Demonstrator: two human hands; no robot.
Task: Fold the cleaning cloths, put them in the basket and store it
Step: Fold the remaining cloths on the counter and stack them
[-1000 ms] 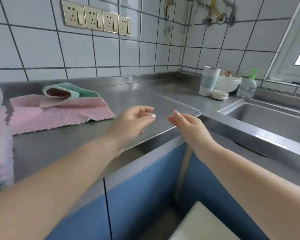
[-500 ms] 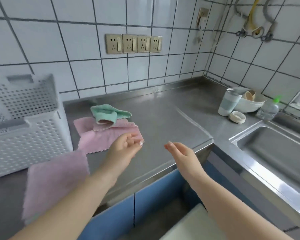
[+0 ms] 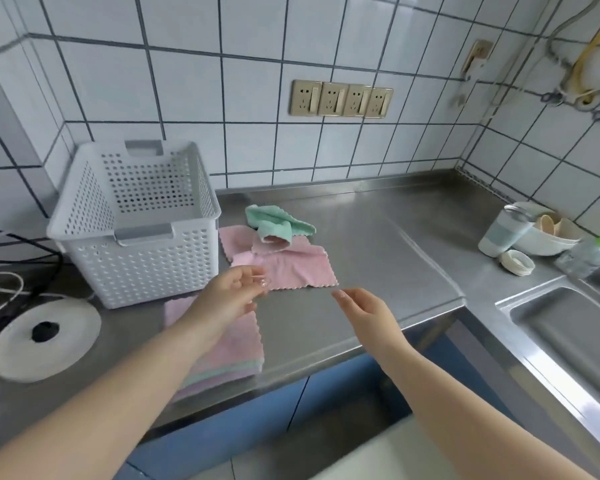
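My left hand (image 3: 234, 292) and right hand (image 3: 364, 306) hover loosely open, empty, over the worktop's front edge; just beyond lies the pink cloth (image 3: 291, 268), soft, light, floppy, so I'd pinch its near corners, basket (image 3: 136, 223) back-left.

One white basket (image 3: 136, 233) stands on the surface (image 3: 378, 244), and two loose cloths lie beside it: one pink cloth (image 3: 291, 268) and one green cloth (image 3: 274, 223). One stack of folded cloths (image 3: 229, 348) sits at the front edge; how many it holds cannot be told. Also here are two hands, the left hand (image 3: 229, 299) and the right hand (image 3: 368, 310), four wall sockets (image 3: 342, 98) in a row, one cup (image 3: 503, 233), one bowl (image 3: 548, 237), one bottle (image 3: 586, 254), one sink (image 3: 568, 337) and one paper roll (image 3: 45, 337).
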